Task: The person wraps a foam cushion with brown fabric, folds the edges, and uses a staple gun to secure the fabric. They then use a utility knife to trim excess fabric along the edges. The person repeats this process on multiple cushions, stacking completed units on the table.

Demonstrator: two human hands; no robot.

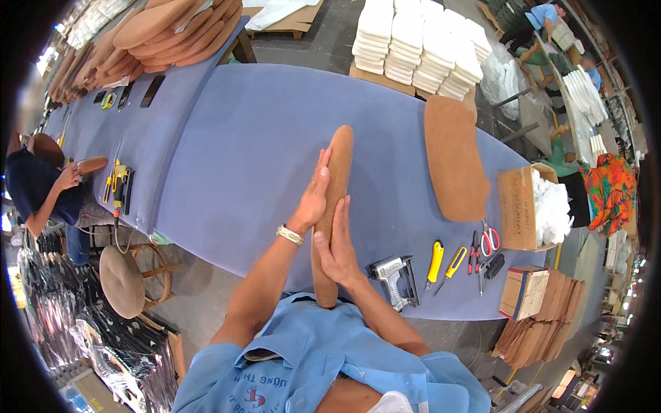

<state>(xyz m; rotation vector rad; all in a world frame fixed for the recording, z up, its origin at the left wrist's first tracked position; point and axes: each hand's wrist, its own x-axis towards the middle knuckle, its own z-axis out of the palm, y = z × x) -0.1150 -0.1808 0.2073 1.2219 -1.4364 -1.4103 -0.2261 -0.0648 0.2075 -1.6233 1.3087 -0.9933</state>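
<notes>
A brown fabric-covered pad (337, 165) stands on its narrow edge on the blue table, its near end against my shirt. My left hand (315, 196) lies flat along its left side, fingers stretched toward the far end. Against the right side presses the palm of my right hand (337, 244), nearer to me, fingers also straight. Between them the two palms hold the pad upright. A second brown pad (456, 158) lies flat to the right. Nearest my right forearm is a silver staple gun (397, 281), with a yellow utility knife (435, 261) and a yellow-handled screwdriver (455, 262) beyond it.
Red-handled scissors (489, 239) and pliers (473, 253) lie near a carton (518, 208) of white stuffing (551, 210). White pads (420, 45) are stacked behind the table (255, 124). Brown pads (165, 34) pile at far left. A co-worker (45, 179) sits left, holding a brown piece.
</notes>
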